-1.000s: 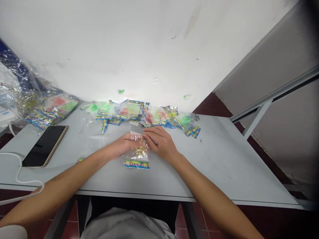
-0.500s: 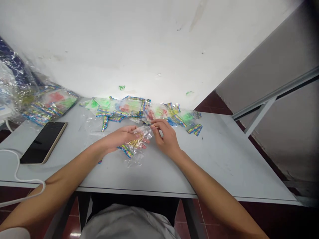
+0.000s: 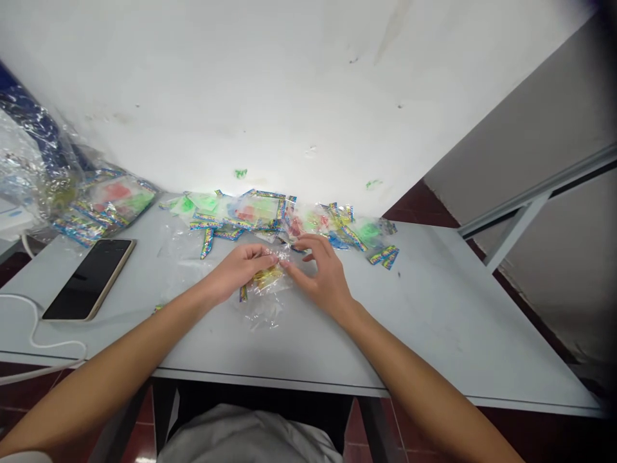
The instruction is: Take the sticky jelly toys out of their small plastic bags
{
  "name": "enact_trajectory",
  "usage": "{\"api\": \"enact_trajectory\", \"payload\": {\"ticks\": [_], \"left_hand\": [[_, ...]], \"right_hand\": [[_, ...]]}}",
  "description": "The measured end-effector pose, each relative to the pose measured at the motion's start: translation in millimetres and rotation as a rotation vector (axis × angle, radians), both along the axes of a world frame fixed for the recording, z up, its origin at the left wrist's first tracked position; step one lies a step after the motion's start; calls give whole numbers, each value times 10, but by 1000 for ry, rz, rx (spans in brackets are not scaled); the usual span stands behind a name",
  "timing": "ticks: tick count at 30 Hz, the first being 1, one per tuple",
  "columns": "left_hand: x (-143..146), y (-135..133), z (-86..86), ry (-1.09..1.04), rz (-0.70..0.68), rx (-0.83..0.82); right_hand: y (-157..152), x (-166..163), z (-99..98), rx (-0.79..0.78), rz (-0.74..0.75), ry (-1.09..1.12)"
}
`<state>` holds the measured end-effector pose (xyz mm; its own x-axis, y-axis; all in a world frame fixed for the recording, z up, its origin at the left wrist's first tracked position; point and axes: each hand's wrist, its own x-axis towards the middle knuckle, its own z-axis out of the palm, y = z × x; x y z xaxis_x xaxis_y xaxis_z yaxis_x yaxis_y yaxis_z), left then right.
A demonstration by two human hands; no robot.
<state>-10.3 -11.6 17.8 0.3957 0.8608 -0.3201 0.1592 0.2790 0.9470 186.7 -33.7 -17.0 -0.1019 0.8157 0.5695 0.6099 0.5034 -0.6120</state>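
Note:
A clear plastic bag (image 3: 266, 278) with yellow-gold contents lies between my hands, just above the table. My left hand (image 3: 243, 269) is closed on its left side, thumb and fingers pinching the film. On the right edge, the thumb of my right hand (image 3: 321, 276) presses the film near the left thumb, while its other fingers curve above. A narrow blue and yellow patterned strip (image 3: 243, 293) shows under the left fingers. Just beyond the hands, several clear packets with red and green contents (image 3: 255, 212) lie in a row along the wall.
A phone (image 3: 89, 280) lies at the left, with a white cable (image 3: 36, 328) near it. Behind it are a larger clear bag (image 3: 29, 154) and more packets (image 3: 108, 199). Crumpled clear film (image 3: 178, 247) sits left of my hands. The white wall (image 3: 270, 96) borders the table (image 3: 434, 321).
My right fingers have spread from a pinch, and the thumb has come closer to my left thumb. My left hand has turned, bringing its thumb on top of the bag. The view has shifted slightly.

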Motion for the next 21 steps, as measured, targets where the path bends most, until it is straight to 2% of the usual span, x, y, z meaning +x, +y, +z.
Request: {"api": "enact_trajectory", "payload": {"ticks": [3,5,12,16,18,21], "left_hand": [[13,-25,-21,6,-40,21],[18,-36,-18,25,-46,40],[33,-16,-4,39,22,78],[23,3,-22,15,49,69],[12,11,-29,15,53,81],[-4,24,-33,31,71,115]], "right_hand": [[27,12,-42,127,4,-106],[46,31,-52,123,17,-126],[74,69,-6,-160,-76,64],[79,63,21,-340,-56,238],[81,72,23,-329,-45,274],[75,99,32,-158,5,205]]}}
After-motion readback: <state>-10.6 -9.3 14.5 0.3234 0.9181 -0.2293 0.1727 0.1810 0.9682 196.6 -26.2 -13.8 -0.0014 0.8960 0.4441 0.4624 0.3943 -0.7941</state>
